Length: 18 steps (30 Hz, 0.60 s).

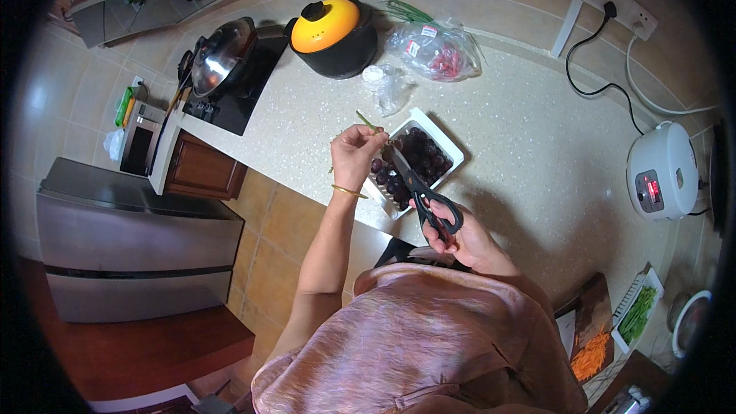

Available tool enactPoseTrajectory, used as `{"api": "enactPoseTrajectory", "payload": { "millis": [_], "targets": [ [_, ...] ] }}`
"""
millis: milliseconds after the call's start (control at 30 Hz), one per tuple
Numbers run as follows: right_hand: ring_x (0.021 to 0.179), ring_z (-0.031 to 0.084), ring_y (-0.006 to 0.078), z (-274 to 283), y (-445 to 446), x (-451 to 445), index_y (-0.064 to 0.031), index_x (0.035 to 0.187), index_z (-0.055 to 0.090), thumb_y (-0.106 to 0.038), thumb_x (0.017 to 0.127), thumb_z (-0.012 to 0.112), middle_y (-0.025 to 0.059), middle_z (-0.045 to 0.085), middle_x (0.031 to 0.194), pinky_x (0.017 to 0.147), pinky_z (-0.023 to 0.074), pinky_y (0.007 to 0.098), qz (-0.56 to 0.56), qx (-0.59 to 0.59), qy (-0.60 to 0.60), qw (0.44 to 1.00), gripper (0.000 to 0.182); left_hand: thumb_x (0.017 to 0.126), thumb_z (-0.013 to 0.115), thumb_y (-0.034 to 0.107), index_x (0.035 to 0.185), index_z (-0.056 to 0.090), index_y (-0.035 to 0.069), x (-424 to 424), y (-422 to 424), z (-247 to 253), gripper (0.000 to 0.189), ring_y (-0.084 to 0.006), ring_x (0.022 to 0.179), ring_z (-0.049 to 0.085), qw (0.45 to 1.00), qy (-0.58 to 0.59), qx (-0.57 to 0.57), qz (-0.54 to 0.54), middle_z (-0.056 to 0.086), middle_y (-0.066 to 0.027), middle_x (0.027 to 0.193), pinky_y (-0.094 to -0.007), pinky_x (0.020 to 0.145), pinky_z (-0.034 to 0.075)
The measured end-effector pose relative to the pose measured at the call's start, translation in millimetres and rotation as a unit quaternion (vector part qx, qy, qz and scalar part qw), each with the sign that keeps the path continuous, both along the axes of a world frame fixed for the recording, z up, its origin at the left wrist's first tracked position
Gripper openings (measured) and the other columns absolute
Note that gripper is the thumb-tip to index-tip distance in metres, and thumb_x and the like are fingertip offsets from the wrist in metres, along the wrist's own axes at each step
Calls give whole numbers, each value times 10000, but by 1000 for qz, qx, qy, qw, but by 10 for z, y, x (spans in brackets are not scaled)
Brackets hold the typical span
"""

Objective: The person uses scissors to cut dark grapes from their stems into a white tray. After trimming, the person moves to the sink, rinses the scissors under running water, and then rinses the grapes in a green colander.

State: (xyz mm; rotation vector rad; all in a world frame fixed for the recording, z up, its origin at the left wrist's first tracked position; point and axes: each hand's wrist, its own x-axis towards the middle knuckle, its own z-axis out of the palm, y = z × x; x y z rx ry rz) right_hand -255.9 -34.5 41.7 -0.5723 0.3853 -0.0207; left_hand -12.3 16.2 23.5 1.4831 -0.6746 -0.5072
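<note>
My left hand pinches a green stem above the left side of a white plastic basket. Dark purple grapes lie in the basket. Black-handled kitchen scissors are in my right hand, with fingers through the handle loops. Their blades reach over the grapes, the tips close to the fingers of my left hand. Whether the blades touch the stem is too small to tell. Bits of green stem show on the counter, partly hidden behind my left hand.
Behind the basket are a crumpled clear bag, a black pot with a yellow lid and a plastic bag of produce. A white rice cooker stands right. Shredded carrot lies near cut greens at the lower right.
</note>
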Motion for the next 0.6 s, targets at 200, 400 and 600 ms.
{"api": "enactPoseTrajectory", "payload": {
  "millis": [200, 400, 600],
  "targets": [
    [460, 479, 64, 41, -5, 6, -64, 1209, 545, -377, 958, 525, -9, 539, 644, 354, 232, 189, -7, 5, 1, 1000, 401, 804, 708, -17, 808, 645, -2, 2, 14, 4, 65, -72, 673, 600, 1000, 7, 5, -8, 676, -43, 768, -208, 617, 481],
    [460, 473, 57, -18, -14, -12, -58, 1184, 568, -341, 950, 559, -9, 543, 650, 355, 233, 187, -20, 1, 4, 1000, 367, 790, 708, -60, 764, 588, 16, 36, 17, -1, 144, -129, 811, 627, 999, 21, 23, -28, 663, -81, 873, -266, 757, 525],
    [457, 477, 73, -13, -3, -43, -68, 1226, 540, -381, 965, 502, 10, 547, 637, 356, 238, 196, -39, 36, 5, 999, 410, 795, 706, -57, 790, 589, 27, 107, 37, -55, 144, -113, 785, 615, 1000, -25, 10, -1, 654, -56, 849, -253, 732, 515]
  ]
}}
